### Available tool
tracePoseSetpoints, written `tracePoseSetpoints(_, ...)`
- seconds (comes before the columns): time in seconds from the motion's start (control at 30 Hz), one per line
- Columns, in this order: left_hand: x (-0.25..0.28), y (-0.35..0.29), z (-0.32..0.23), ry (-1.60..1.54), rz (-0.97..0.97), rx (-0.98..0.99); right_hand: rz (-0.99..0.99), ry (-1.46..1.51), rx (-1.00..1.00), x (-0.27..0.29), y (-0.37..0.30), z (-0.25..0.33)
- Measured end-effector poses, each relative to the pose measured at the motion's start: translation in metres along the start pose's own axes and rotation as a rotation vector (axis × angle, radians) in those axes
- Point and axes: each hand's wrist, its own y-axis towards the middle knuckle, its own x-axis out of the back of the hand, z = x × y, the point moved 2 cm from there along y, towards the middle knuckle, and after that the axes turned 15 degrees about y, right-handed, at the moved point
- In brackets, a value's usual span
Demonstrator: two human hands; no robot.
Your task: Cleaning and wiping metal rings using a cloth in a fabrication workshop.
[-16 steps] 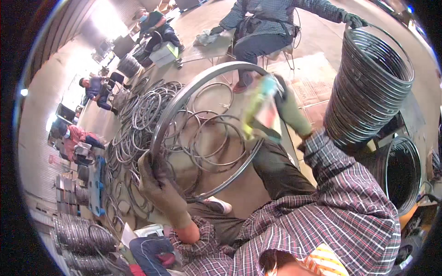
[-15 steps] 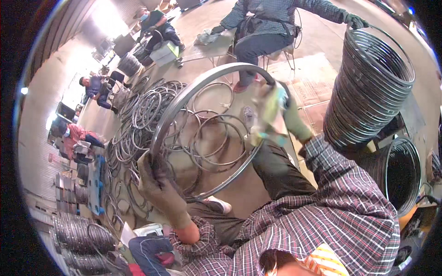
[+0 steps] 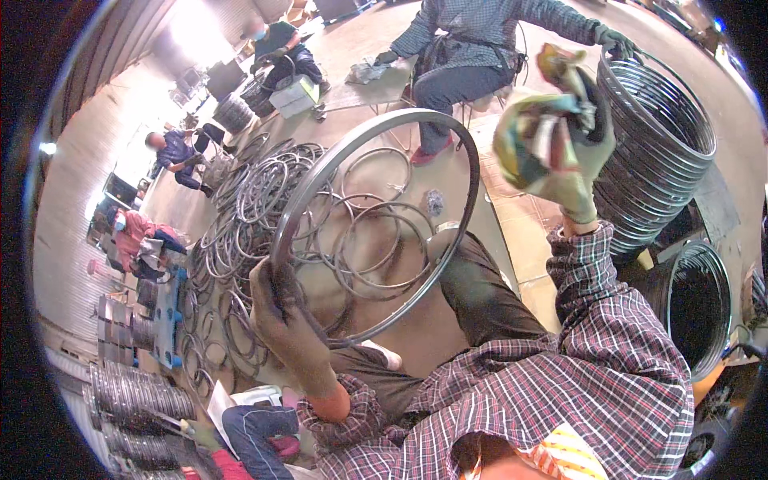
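Observation:
My left hand, in a dull brownish glove, is closed around the lower left side of a dark grey wheel rim. The rim is tilted up in front of me, above my knees. Off to the right, away from the rim, my gloved right hand is raised and grips a crumpled multicoloured rag. The rag is slightly blurred, and loose ends stick out above the fingers. Behind that hand stands a tall stack of dark rims.
A co-worker's gloved hand rests on the stack's top. A second rim stack lies nearer, at right. Loose rims heap on the floor at left, beside a blue pallet. Flattened cardboard lies ahead. Several people sit farther off.
My right hand has moved with the rag off the rim's right side, rightward and up. The rim and my left hand have stayed nearly in place.

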Motion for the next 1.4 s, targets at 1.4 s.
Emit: tracePoseSetpoints(1.4, -0.020, 0.045, -0.068, -0.090, 0.262, -0.269, 1.260, -0.794, 0.927, -0.151, -0.039, 0.004)
